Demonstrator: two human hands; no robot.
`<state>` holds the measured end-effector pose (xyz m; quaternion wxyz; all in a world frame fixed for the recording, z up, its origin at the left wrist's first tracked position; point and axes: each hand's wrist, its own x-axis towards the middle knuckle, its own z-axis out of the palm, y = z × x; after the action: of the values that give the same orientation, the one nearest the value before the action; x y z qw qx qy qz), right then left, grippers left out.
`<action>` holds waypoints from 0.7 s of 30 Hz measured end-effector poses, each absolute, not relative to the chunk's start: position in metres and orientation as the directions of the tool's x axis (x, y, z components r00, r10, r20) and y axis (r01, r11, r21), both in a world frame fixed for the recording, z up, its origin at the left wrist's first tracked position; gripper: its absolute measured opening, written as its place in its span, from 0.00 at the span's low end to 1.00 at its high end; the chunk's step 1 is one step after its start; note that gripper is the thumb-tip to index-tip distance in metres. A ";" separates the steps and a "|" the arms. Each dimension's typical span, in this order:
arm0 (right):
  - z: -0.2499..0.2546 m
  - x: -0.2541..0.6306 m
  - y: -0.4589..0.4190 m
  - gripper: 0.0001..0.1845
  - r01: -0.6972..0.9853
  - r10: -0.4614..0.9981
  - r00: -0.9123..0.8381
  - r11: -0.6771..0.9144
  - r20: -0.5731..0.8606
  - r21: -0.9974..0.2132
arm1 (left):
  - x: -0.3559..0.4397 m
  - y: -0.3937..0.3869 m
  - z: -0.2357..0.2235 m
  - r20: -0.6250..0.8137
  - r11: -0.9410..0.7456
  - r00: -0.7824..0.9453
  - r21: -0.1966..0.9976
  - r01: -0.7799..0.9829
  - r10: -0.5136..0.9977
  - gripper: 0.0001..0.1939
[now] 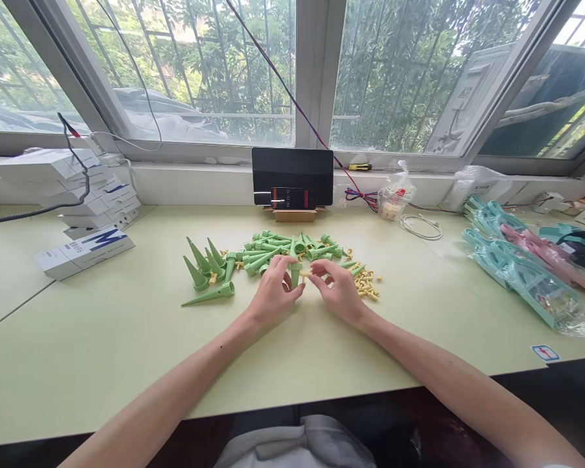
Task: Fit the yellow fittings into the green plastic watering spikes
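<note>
My left hand (272, 292) grips a green plastic watering spike (295, 277) upright, its point downward, over the middle of the table. Pinched in the fingers of my right hand (340, 292) is a small yellow plug-like piece (305, 275), level with the spike's side. Its tip is close to the spike; whether it has entered cannot be told. Behind both hands lies a heap of green spikes (260, 246). Loose yellow pieces (368, 287) are scattered to the right of my right hand. Several green cones (194, 274) stand left of my left hand, with one lying in front.
A phone (297, 197) leans on a dark screen (292, 166) at the back. White boxes (85, 252) are stacked on the left. Bagged teal and pink items (521, 260) lie at right. A white cable (419, 226) and a plastic bag (396, 195) sit near the window.
</note>
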<state>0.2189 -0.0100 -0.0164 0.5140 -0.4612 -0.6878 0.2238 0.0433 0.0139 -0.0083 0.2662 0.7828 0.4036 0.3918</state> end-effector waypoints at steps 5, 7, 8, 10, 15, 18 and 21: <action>-0.018 0.219 -0.009 0.08 0.406 0.864 -0.044 0.474 0.502 -0.781 | 0.044 0.013 -0.008 0.396 -0.530 0.365 0.727 0.435 0.843 0.16; -0.019 0.219 -0.008 0.08 0.403 0.862 -0.045 0.479 0.505 -0.780 | 0.045 0.013 -0.007 0.393 -0.530 0.368 0.727 0.437 0.843 0.15; -0.019 0.219 -0.008 0.08 0.401 0.860 -0.047 0.483 0.509 -0.778 | 0.045 0.012 -0.007 0.392 -0.531 0.371 0.726 0.437 0.842 0.15; -0.019 0.219 -0.008 0.07 0.400 0.853 -0.051 0.494 0.520 -0.772 | 0.045 0.012 -0.007 0.390 -0.532 0.376 0.726 0.437 0.841 0.15; -0.019 0.219 -0.008 0.06 0.424 0.831 -0.044 0.519 0.555 -0.743 | 0.044 0.012 -0.006 0.402 -0.539 0.374 0.729 0.422 0.836 0.16; -0.020 0.219 -0.008 0.05 0.423 0.815 -0.044 0.539 0.578 -0.728 | 0.044 0.013 -0.006 0.402 -0.536 0.370 0.736 0.413 0.837 0.17; -0.022 0.219 -0.007 0.06 0.422 0.808 -0.050 0.550 0.587 -0.721 | 0.044 0.014 -0.006 0.391 -0.521 0.360 0.743 0.419 0.847 0.18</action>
<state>0.2195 -0.0066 -0.0216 0.5316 -0.4384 -0.7016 0.1816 0.0440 0.0138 -0.0060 0.2718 0.7784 0.4067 0.3934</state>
